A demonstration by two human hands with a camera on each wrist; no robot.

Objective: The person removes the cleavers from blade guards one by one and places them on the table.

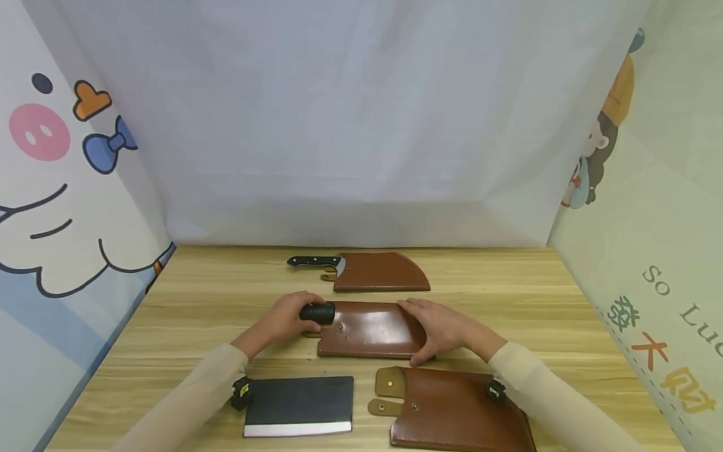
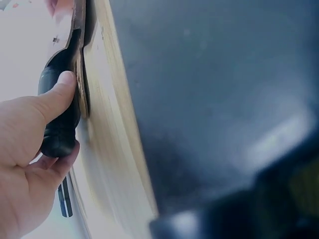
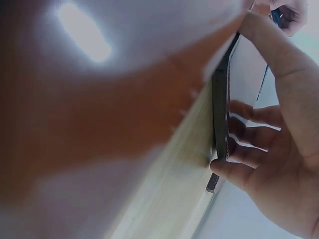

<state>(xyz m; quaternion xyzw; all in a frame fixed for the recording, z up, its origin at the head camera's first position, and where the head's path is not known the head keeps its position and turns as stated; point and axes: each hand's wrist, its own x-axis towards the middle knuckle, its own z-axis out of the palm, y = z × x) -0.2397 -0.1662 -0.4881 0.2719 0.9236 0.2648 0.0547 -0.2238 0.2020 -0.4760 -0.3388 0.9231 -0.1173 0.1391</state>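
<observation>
A cleaver sits in a brown leather sheath (image 1: 373, 329) mid-table, its blade hidden inside. My left hand (image 1: 290, 314) grips the black handle (image 1: 322, 312), thumb on one side and fingers around the other, as the left wrist view shows. At the sheath's right end, my right hand (image 1: 443, 326) holds it with thumb and fingers spread over its edges. In the right wrist view, the fingers of the right hand (image 3: 284, 144) bend around the sheath's end (image 3: 221, 114). A snap strap under the handle is partly covered.
Behind lies a second sheathed cleaver (image 1: 384, 273) with a riveted black handle (image 1: 313, 260). In front are a bare dark cleaver blade (image 1: 299, 402), by the left forearm, and another brown sheath (image 1: 446, 408) with unfastened straps, under the right forearm. White cloth (image 1: 361, 125) hangs behind the table.
</observation>
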